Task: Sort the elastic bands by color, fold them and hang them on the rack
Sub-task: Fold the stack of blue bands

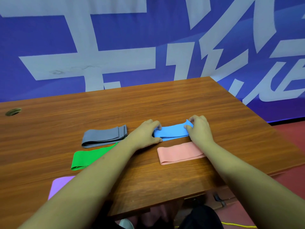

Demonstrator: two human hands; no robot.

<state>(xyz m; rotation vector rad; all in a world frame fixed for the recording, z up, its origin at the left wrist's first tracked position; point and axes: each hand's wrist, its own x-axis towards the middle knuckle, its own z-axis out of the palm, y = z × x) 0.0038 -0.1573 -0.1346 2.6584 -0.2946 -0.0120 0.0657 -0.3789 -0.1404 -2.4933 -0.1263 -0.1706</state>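
Observation:
A blue elastic band (172,132) lies folded on the wooden table (148,103). My left hand (145,134) pinches its left end and my right hand (199,129) pinches its right end, which is lifted slightly. A folded grey band (104,136) lies to the left. Below it is a green band (87,158), partly under my left forearm. Next to my right forearm rests a pink band (179,153). A purple band (59,185) sits at the near left, partly hidden by my arm. No rack is in view.
The table's right edge runs diagonally past my right hand, with red floor (290,134) beyond. A blue-and-white banner wall (115,47) stands behind the table. A cable hole (13,111) is at the far left.

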